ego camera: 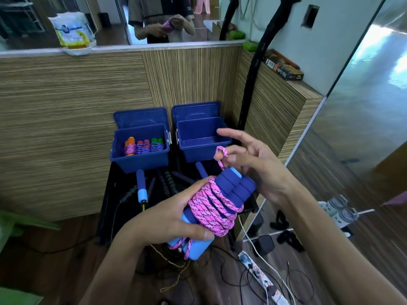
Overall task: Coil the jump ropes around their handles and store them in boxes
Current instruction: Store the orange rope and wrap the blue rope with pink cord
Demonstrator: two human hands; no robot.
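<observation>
While coiling nears its end, entries stand thus:
Left hand [176, 214]: clenched round blue handles [231, 186], pink rope [211, 205] wound on.
Right hand [255, 164]: pinching last rope loop [221, 151].
Next: likely tuck loop, then carry to empty right box [203, 139].
Left box [139, 148]: three coiled ropes.

A pink rope [212, 205] flecked with dark purple is seen on navy and light-blue handles [233, 186]. Two dark blue boxes [141, 160] are backed by striped wood-grain panelling [66, 111].
</observation>
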